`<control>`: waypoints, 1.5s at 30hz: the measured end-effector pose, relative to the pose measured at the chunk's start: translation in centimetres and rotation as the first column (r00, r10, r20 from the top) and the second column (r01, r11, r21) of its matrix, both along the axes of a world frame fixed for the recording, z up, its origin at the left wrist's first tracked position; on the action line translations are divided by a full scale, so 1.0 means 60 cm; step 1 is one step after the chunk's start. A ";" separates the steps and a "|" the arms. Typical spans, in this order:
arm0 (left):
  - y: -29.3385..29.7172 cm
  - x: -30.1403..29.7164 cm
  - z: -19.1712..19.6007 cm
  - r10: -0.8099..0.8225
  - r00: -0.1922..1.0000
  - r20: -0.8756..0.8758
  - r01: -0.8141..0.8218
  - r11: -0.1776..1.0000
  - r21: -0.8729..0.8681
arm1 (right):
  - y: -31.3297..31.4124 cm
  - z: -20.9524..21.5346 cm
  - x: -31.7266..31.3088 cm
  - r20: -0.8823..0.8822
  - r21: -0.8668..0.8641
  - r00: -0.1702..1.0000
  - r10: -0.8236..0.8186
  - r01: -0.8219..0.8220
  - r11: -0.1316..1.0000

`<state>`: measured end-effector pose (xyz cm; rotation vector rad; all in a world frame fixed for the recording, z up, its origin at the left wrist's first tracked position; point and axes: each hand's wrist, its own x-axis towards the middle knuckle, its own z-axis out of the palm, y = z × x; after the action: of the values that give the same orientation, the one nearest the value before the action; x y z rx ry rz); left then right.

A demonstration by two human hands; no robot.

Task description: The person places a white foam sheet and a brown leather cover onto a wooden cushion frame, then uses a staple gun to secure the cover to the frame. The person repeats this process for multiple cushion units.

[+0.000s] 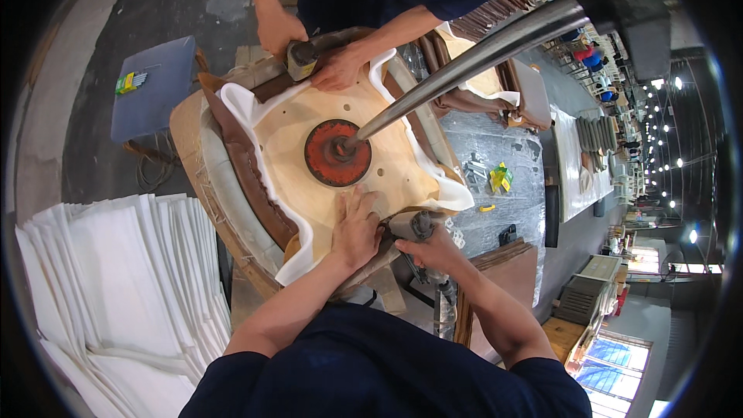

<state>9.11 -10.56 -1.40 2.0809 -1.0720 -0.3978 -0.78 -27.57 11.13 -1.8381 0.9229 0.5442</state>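
A pale, squarish plywood panel, edged with white padding, is leaving open wood either side of the left hand, which is resting on its near edge, fingers loosely spread; the right hand is gripping a grey handheld tool.

Upholstery workshop, power tool; piled white sheets

A disc sits on the board, beneath a pole. Left of the board are stacked sheets, with a stand behind them; right of it, a packet lies on a table.
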 end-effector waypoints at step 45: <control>0.026 0.009 -0.009 0.050 0.999 -0.017 -0.051 0.995 -0.082 | 0.063 -0.003 0.025 -0.024 -0.058 1.000 -0.008 0.007 0.998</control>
<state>9.64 -8.99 -1.95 2.0248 -1.0080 -0.3380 0.74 -23.78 10.98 -1.8827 0.9706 0.5414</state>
